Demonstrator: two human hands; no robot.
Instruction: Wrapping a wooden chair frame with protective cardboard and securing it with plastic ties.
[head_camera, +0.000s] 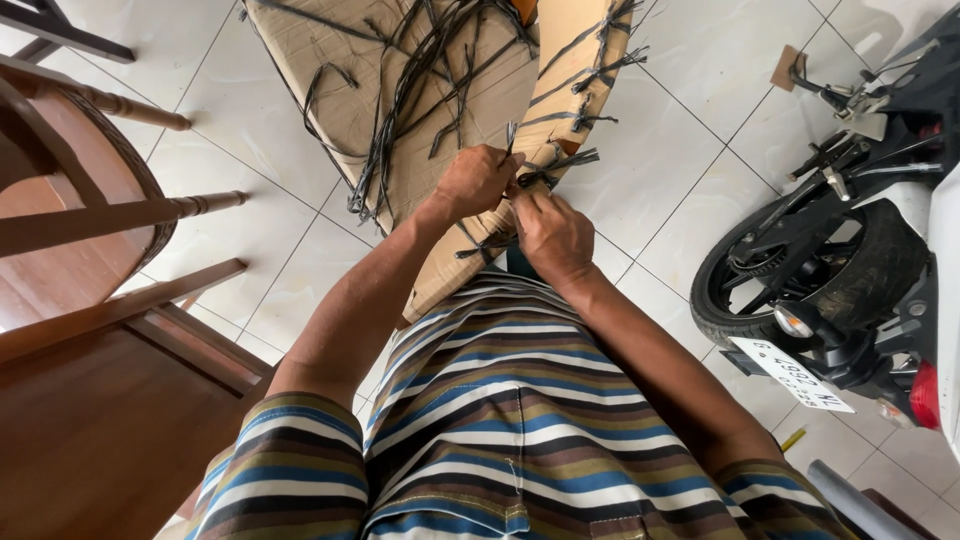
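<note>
In the head view, at upper centre of the frame, both hands meet on the cardboard-wrapped package's lower edge. The left hand (478, 180) and right hand (550, 235) pinch a black strap (556, 163) between pressed fingertips; it runs up-right across the cardboard-wrapped package (350, 100).
</note>
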